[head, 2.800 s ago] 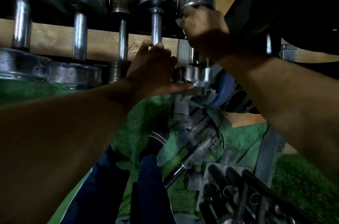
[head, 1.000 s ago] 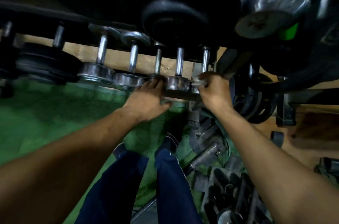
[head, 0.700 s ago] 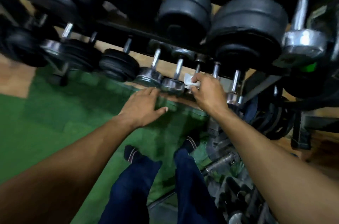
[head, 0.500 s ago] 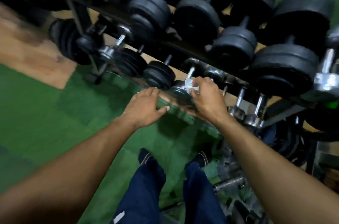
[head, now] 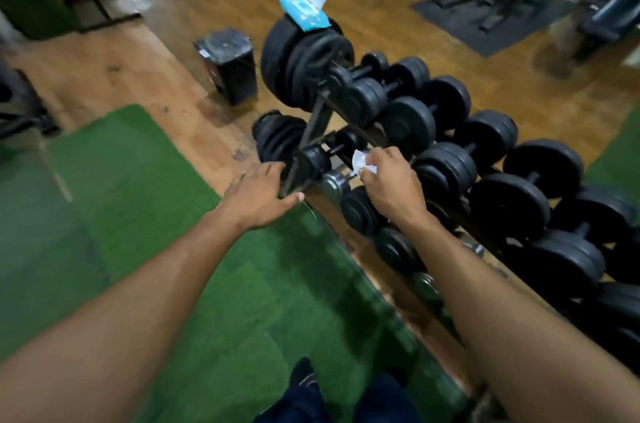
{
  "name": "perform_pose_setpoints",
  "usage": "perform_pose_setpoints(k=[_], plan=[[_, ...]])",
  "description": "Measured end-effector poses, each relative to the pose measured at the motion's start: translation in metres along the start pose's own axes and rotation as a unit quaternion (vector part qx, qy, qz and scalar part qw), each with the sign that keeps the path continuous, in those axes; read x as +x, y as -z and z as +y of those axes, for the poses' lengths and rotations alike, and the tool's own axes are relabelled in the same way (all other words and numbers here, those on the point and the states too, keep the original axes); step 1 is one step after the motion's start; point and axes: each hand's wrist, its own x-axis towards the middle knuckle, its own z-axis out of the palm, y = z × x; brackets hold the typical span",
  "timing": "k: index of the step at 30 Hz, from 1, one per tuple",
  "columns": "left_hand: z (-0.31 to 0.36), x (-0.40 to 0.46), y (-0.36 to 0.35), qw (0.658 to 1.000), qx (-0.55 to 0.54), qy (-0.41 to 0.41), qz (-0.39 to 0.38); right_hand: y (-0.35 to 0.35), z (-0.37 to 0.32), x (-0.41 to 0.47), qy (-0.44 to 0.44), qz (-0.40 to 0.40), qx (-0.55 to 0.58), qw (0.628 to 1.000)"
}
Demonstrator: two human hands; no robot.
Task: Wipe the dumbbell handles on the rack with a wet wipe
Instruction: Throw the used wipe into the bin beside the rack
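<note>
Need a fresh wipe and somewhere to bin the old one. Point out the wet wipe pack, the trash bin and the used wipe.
wet wipe pack [head: 304, 9], head view, blue top face.
trash bin [head: 230, 68], head view, dark front wall.
used wipe [head: 359, 159], head view, white crumpled part above right hand's fingers.

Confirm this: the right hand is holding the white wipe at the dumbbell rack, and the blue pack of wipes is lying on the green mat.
Not quite. The right hand does hold the white wipe at the dumbbell rack, but the head view shows the blue pack of wipes lying on top of the black weight plates at the rack's end, not on the green mat.
</note>
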Motion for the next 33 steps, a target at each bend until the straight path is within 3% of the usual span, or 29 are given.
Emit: perform_pose_setpoints(k=[7, 21, 33], plan=[[-0.078, 0.024, 0.065, 0.997, -0.003, 0.062, 0.044, -0.011, -0.074, 0.079, 0.081, -0.017, -0.017, 0.996], [-0.196, 0.144, 0.151, 0.988, -0.020, 0.148, 0.043, -0.068, -0.192, 0.298, 0.192, -0.060, -0.011, 0.980], [-0.349, 0.234, 0.232, 0.979, -0.026, 0.184, 0.088, -0.132, -0.346, 0.456, 0.230, -0.078, 0.007, 0.970]])
